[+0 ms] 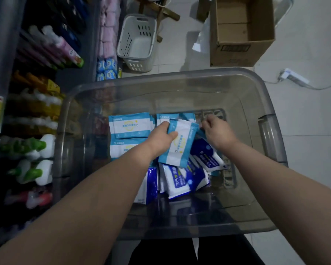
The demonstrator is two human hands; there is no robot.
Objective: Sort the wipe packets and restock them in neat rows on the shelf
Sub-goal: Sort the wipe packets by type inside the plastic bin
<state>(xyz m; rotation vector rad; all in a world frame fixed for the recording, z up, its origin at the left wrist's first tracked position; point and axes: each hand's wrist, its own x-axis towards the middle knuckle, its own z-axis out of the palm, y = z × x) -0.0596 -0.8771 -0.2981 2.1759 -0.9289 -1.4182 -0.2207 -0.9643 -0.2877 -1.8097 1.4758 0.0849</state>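
A clear grey plastic bin (271,134) stands in front of me with wipe packets in it. Light blue and white packets (129,125) lie flat at the bin's left side. Dark blue and white packets (182,180) are heaped in the middle. My left hand (161,138) grips a light blue packet (180,144), lifted and tilted above the heap. My right hand (216,131) reaches down beside it with its fingers curled on the edge of another light blue packet (201,131), mostly hidden under the hand.
Shelves (33,115) on the left hold bottles and boxed goods. A white plastic basket (136,41) and an open cardboard box (241,31) stand on the tiled floor beyond the bin. A power strip (294,77) with its cable lies at the right.
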